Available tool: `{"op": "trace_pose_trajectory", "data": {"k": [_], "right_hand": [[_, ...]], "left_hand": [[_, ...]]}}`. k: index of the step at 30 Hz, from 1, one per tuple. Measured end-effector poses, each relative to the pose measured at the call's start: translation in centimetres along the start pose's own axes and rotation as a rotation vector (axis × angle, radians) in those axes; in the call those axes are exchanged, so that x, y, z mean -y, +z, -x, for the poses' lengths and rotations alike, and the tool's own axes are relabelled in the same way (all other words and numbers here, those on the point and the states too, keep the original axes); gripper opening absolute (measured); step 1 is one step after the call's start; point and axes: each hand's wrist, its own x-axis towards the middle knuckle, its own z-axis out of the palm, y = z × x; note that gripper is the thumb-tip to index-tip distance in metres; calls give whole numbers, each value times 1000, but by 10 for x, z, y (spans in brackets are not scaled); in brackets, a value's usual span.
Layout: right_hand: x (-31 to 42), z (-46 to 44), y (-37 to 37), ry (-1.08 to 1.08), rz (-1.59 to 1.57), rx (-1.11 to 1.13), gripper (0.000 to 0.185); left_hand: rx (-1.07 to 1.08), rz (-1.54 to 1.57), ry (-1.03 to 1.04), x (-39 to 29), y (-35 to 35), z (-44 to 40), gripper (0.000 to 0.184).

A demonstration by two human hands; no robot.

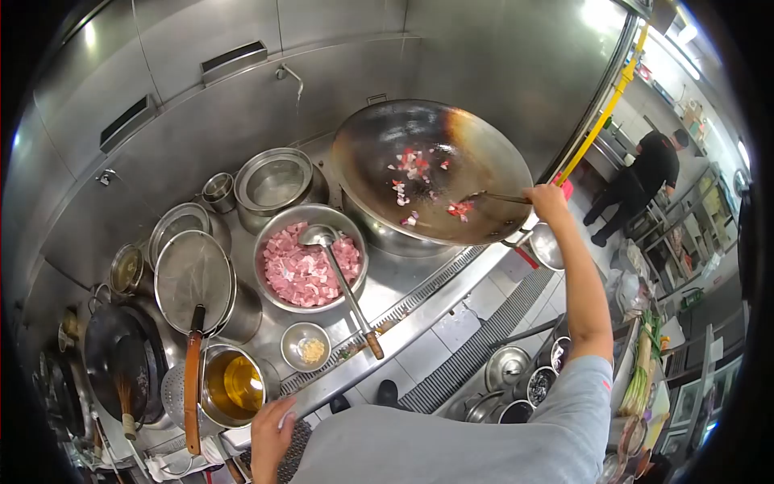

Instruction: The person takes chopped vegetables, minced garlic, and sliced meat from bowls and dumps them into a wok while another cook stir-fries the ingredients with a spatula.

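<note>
My right hand (548,202) is closed around the handle of a wok spatula (496,196), at the right rim of a large wok (371,177). The spatula's head rests inside the wok, touching chopped red and whitish-purple pieces (459,208). More such pieces (413,164) lie scattered across the wok's bottom. My left hand (272,434) is low at the counter's front edge, holding nothing, its fingers loosely apart. Nearest to it stands a metal pot of yellow oil (243,383). A steel bowl of diced raw pink meat (306,270) sits left of the wok, with a ladle (343,278) laid across it.
A small bowl of minced pale-yellow bits (310,348) stands near the front edge. Along the left are a wire strainer (193,274), black woks (121,363) and lidded pots (274,181). Water runs from a wall tap (292,77). A person in black (645,177) stands far right.
</note>
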Motion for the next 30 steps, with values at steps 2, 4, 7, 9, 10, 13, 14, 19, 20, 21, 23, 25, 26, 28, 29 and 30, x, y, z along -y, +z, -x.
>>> {"op": "trace_pose_trajectory", "data": {"k": [2, 4, 7, 9, 10, 13, 14, 19, 20, 21, 23, 25, 26, 28, 29, 30], "right_hand": [[-18, 19, -31, -28, -2, 18, 20], [-22, 26, -57, -86, -36, 56, 20], [2, 22, -80, -117, -117, 107, 24], [31, 4, -79, -158, -146, 109, 25], [49, -11, -71, -90, -162, 119, 26], [107, -65, -38, 87, -268, 87, 23], [122, -86, -18, 110, -269, 90, 22], [170, -158, 22, 262, -439, 61, 25], [176, -162, 21, 260, -450, 60, 26], [180, -163, 20, 212, -466, 57, 26], [179, -153, 9, 117, -493, 50, 26], [162, -116, -17, -37, -430, 1, 24], [146, -99, -25, -97, -399, -9, 24], [114, -58, -45, -174, -321, -39, 19], [99, -37, -56, -170, -286, -21, 23], [87, -16, -70, -169, -253, -8, 27]], "left_hand": [[-3, 1, -2, -1, -6, -9, 26], [-19, -3, -2, -1, -11, -18, 26], [-44, -16, 41, -9, -19, -28, 26], [-48, -27, 62, -10, -20, -30, 26], [-50, -33, 69, -11, -21, -30, 26], [-60, -64, 58, -17, -23, -21, 27], [-70, -75, 39, -16, -23, -16, 28], [-55, -74, -1, -13, -14, 1, 31], [-53, -61, -18, -19, -12, 0, 31], [-50, -47, -38, -22, -11, 1, 32], [-43, -43, -37, -15, -7, 4, 34], [-28, -7, -17, -15, -7, -3, 34], [-28, 2, 8, -12, -7, -4, 33], [-21, -5, 29, -7, -9, -8, 32], [-22, -9, 41, -5, -9, -11, 32], [-39, -1, 76, -3, -10, -14, 30]]}}
